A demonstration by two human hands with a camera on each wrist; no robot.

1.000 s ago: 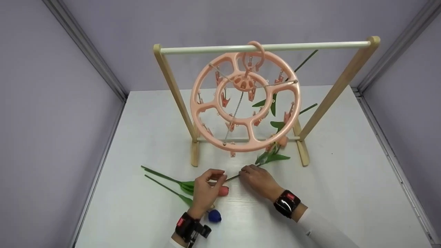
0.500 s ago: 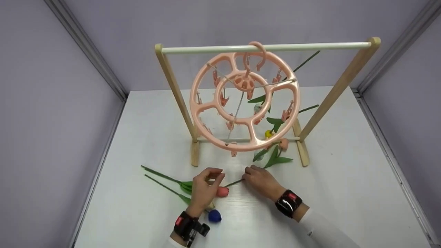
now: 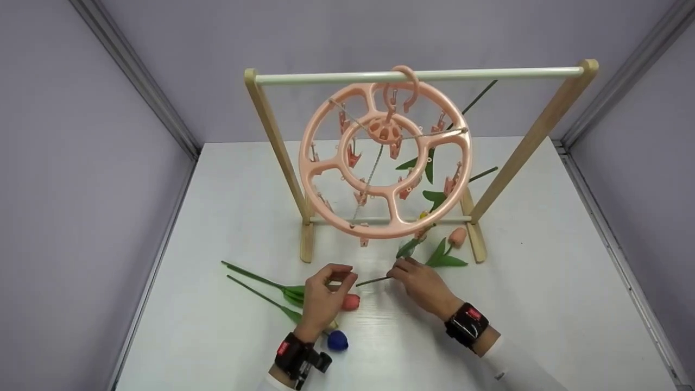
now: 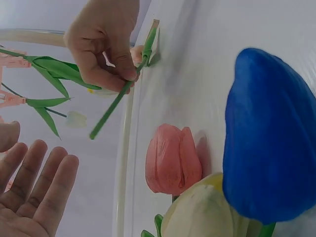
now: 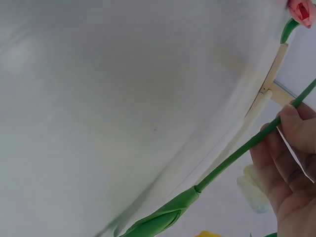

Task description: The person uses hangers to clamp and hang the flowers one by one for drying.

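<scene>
The head view looks forward and down from above the near edge, taking in the counter [image 3: 543, 282], the rack [image 3: 418, 75] at 12 o'clock and both hands low in frame. The left wrist view sits very near the counter, facing the right hand [image 4: 106, 47] at 11 o'clock. The right wrist view looks closely along the stem [image 5: 247, 148]. All three share that stem.

Right hand [image 4: 106, 42] pinching green stem [image 4: 116, 101], pink tulip [image 4: 173, 160], blue tulip [image 4: 269, 133]

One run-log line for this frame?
right hand: pinches tulip stem | left hand: open, empty, over tulips on table | peg hanger: on rack
</scene>
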